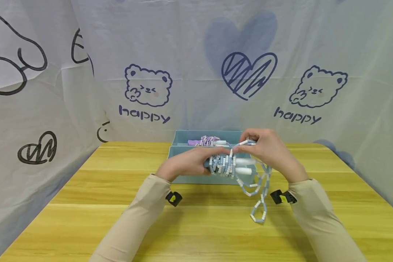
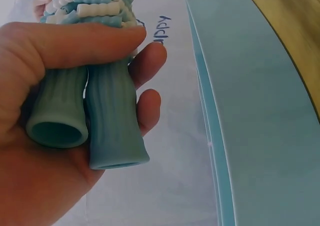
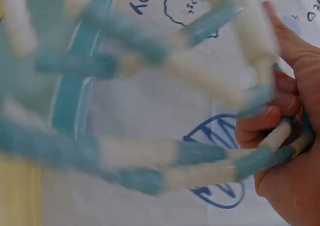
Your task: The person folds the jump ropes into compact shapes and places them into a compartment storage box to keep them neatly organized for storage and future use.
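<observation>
My left hand [image 1: 191, 160] grips both handles of a blue-and-white beaded jump rope [image 1: 221, 165]. Its thumb lies across the blue flared handles [image 2: 117, 116] in the left wrist view. Much of the beaded rope is wound round the handles, and their white ends [image 1: 243, 170] stick out to the right. My right hand [image 1: 266, 147] pinches a stretch of the rope with curled fingers, just right of the wound part. Loose loops [image 1: 258, 214] hang below it toward the tabletop. The beads [image 3: 200, 176] blur in the right wrist view.
Behind and beneath the hands stands a light blue bin [image 1: 213, 179]. Another blue bin [image 1: 180, 136] is behind it, holding a purple-and-white beaded jump rope [image 1: 209, 140]. Both are on a wooden table [image 1: 196, 225]. A printed cloth [image 1: 190, 65] hangs at the back.
</observation>
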{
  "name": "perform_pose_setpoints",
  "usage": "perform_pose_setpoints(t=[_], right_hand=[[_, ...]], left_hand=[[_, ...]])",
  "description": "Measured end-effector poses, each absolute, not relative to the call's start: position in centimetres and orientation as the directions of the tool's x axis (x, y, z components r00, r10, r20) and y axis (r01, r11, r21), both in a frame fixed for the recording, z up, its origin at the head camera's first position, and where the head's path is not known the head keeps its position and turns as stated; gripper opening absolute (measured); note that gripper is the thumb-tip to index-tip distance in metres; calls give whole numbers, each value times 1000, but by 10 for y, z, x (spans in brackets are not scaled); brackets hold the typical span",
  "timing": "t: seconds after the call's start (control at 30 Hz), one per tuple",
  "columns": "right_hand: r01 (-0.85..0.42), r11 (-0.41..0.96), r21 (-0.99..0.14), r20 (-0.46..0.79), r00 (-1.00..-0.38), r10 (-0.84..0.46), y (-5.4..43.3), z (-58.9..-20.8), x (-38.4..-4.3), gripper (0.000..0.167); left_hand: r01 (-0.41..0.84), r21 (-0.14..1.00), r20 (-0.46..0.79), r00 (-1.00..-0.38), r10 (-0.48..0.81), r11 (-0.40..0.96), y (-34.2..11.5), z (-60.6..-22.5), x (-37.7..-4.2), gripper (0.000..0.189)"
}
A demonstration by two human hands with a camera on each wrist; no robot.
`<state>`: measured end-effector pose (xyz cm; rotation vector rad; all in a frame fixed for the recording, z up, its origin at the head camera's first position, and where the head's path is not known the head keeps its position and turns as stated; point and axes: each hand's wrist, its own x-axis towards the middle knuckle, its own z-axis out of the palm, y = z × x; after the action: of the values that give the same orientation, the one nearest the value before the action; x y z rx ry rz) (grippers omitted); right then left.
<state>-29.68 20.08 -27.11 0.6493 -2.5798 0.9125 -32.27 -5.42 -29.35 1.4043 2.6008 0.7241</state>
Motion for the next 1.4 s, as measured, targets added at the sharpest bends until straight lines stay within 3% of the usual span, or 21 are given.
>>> perform_pose_setpoints(t=[0.27, 0.43, 0.53, 0.7, 0.87, 1.1, 1.4], right_hand=[[-443, 646, -622, 345, -895, -282, 200, -283, -307, 34], [-416, 640, -646, 360, -905, -225, 201, -286, -314, 34], [-411, 650, -639, 372, -905, -206, 202, -287, -316, 32], [-425, 660, -619, 374, -899, -228, 205, -287, -319, 37], [-432, 635, -641, 345, -901, -264, 221, -287, -325, 42], [-416, 589, -693, 277, -908, -316, 242, -291, -332, 35], [-410, 495, -766, 253, -901, -353, 257, -298, -335, 32]], left_hand=[[721, 525, 94, -578, 811, 453, -51, -295, -321, 84], [666, 626, 106, -590, 801, 407, -47, -298, -319, 102], [694, 624, 127, -545, 829, 360, -46, -299, -319, 108], [779, 554, 166, -451, 877, 295, -47, -298, -320, 101], [781, 565, 178, -431, 885, 267, -48, -297, -321, 99], [742, 622, 176, -444, 878, 251, -50, -303, -325, 97], [632, 739, 192, -530, 826, 234, -63, -307, -336, 97]])
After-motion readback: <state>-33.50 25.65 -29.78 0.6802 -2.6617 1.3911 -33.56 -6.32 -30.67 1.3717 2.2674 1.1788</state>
